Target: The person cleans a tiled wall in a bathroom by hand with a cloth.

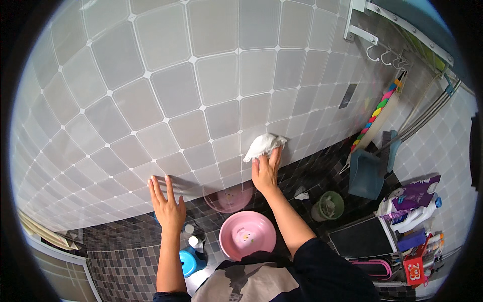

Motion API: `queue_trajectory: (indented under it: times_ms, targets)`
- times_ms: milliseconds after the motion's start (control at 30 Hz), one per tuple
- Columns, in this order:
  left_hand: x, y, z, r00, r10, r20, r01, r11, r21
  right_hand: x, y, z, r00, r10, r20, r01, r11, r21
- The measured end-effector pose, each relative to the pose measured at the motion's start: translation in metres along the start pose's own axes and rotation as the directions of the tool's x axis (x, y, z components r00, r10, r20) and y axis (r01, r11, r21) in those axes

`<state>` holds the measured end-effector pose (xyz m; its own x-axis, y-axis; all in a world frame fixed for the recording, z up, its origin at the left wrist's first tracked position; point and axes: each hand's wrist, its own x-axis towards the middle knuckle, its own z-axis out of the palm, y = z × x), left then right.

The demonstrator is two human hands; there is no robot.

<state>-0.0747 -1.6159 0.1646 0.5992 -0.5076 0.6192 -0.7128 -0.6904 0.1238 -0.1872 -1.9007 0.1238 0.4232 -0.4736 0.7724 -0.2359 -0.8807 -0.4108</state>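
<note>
A crumpled white cloth (pixel 265 146) lies pressed against the pale tiled wall (pixel 166 35), with my right hand (pixel 265 172) closed on its lower edge. Further left, my left hand (pixel 168 209) reaches to the same wall with its fingers stretched out and nothing in them. Its fingertips appear to rest on the light tiles. Below, between my forearms, stands a pink basin (pixel 247 220) with a small print on its bottom. The wall's dark glossy lower tiles mirror it.
Right of the basin is a green bin (pixel 328 205) with litter inside. A blue-grey dustpan (pixel 366 173) and a colourful braided strip (pixel 376 113) hang in the right corner. Bottles and packages crowd a rack (pixel 363 239) at right. A blue container (pixel 190 262) stands near my left forearm.
</note>
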Motion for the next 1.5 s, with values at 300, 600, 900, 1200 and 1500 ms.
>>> queue_trajectory:
  times_ms: [300,600,900,1200,1500]
  targets:
    - [0.003,0.008,-0.005,1.0,-0.013,0.015,0.014,0.997,-0.076,-0.026,-0.005,-0.003,0.996,-0.027,0.084,0.034,0.996,-0.081]
    - [0.002,0.009,-0.002,1.0,-0.023,0.012,0.024,0.997,-0.069,-0.056,0.001,0.003,0.955,0.035,0.294,-0.007,0.995,-0.099]
    - [0.001,0.004,-0.003,1.0,-0.007,0.019,0.008,1.0,-0.029,0.05,-0.007,-0.012,0.994,0.045,-0.095,-0.03,0.989,0.147]
    - [0.001,0.006,0.0,1.0,-0.005,0.021,0.005,1.0,-0.009,-0.051,0.004,0.035,0.944,-0.046,0.325,0.095,0.986,-0.135]
    - [0.002,0.004,0.008,1.0,0.011,0.018,-0.011,1.0,0.024,-0.079,0.006,0.035,0.914,0.048,0.402,0.007,0.991,-0.134]
